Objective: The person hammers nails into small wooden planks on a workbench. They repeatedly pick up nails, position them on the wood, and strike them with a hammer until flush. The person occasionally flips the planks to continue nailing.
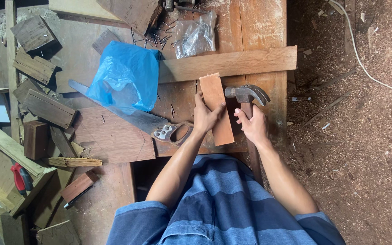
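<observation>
Left hand (205, 115) grips the small reddish board (217, 109) flat on the table (268, 27), right hand (252, 124) wraps the claw hammer (246, 95) by its handle just beside it; handsaw (137, 118) and blue bag (125, 75) lie left

Saw blade (128, 115) partly under blue bag (125, 75); hammer handle (252, 154) behind forearm.

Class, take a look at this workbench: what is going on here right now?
A person stands over a wooden workbench. The left hand holds a small reddish wood board flat on the bench, while the right hand grips the handle of a claw hammer just beside it. A handsaw lies to the left, partly under a blue plastic bag. Loose nails and wood offcuts are scattered around.
</observation>
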